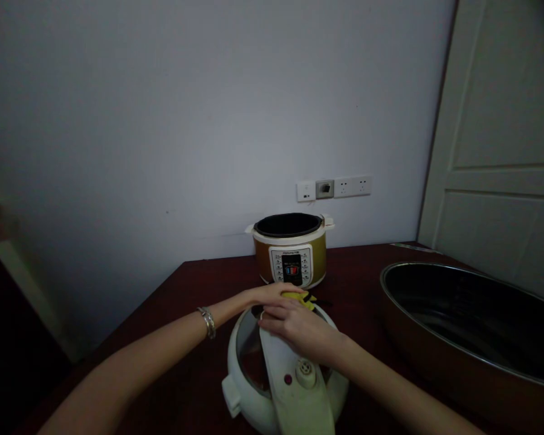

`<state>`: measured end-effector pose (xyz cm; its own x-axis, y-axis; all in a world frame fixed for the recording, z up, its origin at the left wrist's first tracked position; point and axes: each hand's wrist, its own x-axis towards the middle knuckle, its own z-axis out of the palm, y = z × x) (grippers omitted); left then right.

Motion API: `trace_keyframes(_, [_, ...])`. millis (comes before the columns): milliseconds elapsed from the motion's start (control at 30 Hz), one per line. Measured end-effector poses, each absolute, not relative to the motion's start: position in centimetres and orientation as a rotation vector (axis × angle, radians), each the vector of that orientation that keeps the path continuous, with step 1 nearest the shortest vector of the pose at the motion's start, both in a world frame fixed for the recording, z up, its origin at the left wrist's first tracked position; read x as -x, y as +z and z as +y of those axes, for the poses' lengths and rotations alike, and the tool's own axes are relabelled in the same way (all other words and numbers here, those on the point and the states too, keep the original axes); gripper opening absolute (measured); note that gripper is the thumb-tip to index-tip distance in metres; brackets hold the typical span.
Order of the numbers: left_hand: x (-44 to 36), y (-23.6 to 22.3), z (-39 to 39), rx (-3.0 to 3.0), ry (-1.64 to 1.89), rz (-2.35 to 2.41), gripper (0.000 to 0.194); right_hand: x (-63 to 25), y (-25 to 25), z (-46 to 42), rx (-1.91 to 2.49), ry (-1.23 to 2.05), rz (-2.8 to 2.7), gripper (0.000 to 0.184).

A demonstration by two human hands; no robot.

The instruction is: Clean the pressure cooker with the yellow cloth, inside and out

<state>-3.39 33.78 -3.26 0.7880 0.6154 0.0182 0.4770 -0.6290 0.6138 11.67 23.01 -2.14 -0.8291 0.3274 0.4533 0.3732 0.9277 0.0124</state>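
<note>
A white pressure-cooker lid (281,386) lies on the dark red table (190,290) right in front of me. My right hand (299,331) rests palm down on the lid's long handle, fingers together and pressed flat. My left hand (267,295), with a bracelet on its wrist, reaches to the lid's far rim and covers a yellow cloth (299,296) there; its fingers curl over the cloth. Behind the lid stands the gold-and-white cooker body (291,249) with its dark inner pot uncovered.
A large shallow metal basin (471,326) takes up the table's right side. Wall sockets (334,188) sit above the cooker. A white door (503,151) stands at the right. The table's left edge drops off into dark floor.
</note>
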Motion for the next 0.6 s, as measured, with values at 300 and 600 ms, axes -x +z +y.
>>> trace_keyframes(300, [8.2,-4.6,32.6,-2.481,0.503,1.025,0.038,-11.3,-2.3,23.3,0.511,-0.159,-2.635,0.031])
trace_keyframes(600, [10.5,-5.9,31.3,-2.220,0.650,1.274,0.037,-11.2,-2.3,23.1,0.512,-0.116,-2.630,0.032])
